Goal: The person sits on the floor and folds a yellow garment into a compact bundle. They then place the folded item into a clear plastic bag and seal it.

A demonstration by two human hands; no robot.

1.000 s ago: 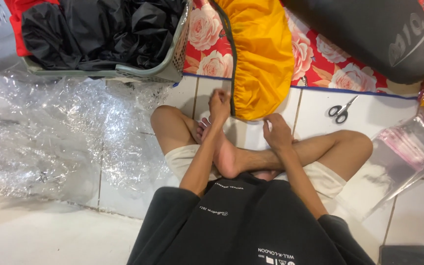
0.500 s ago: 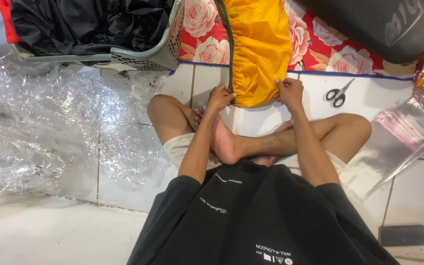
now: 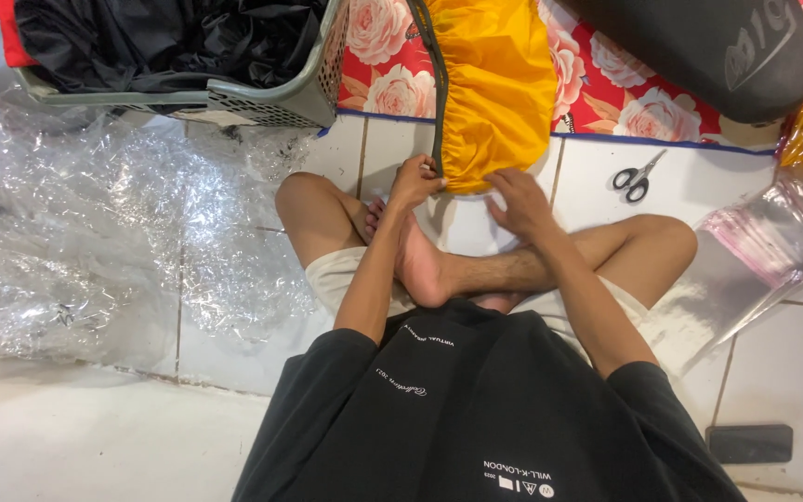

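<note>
On the white tiled floor (image 3: 76,437), at the near edge of the rose-patterned mat (image 3: 606,93), I see the yellow cloth (image 3: 494,84) lying lengthwise, its lower hem reaching the tiles. My left hand (image 3: 415,181) pinches the hem's dark-trimmed corner between thumb and fingers; my right hand (image 3: 520,200) rests flat just below the hem, fingers loosely together, seemingly to hold it steady. Scissors (image 3: 636,177) lie near the mat's edge at right. A basket (image 3: 234,93) of dark clothes stands at the far left beside crumpled clear plastic (image 3: 76,223); clear bags (image 3: 755,251) lie at right.
</note>
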